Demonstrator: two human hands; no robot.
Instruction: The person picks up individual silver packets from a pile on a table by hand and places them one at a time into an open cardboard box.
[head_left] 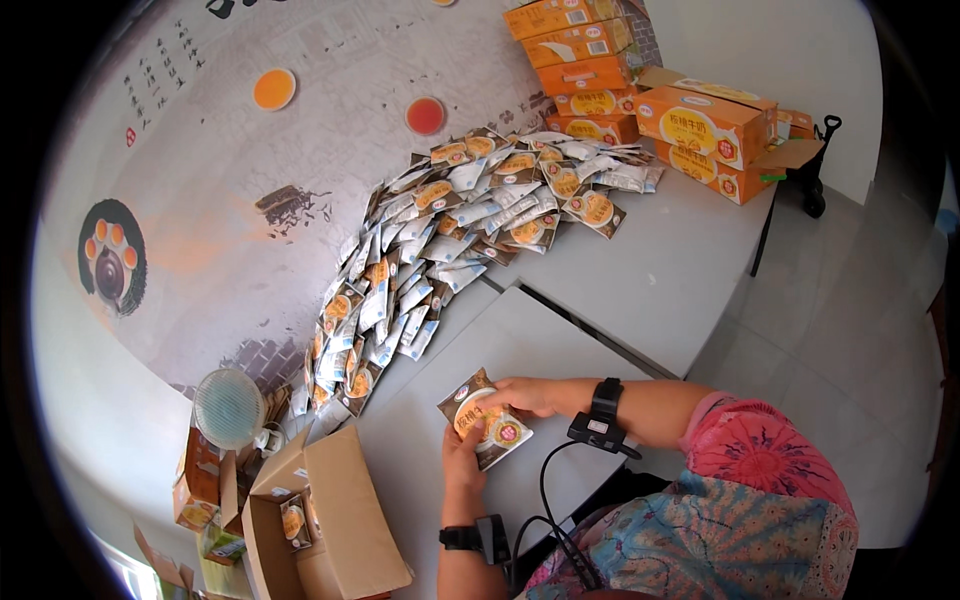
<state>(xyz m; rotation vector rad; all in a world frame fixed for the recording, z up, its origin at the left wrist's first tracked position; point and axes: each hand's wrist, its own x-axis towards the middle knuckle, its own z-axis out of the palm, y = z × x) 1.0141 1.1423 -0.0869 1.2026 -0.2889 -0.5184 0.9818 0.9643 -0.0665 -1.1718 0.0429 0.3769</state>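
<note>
Head view: gripping a brown-and-white packet (492,428) below the frame's middle, closing the left hand (461,458) on its left edge and the right hand (528,396) over its upper right. Facing a packet heap (500,210), upper centre, and an open carton (348,512), lower left.

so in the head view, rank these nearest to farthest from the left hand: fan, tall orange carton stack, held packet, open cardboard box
From the left hand:
1. held packet, touching it
2. open cardboard box, to its left
3. fan, farther left, beyond the box
4. tall orange carton stack, at the far end, upper right
</note>
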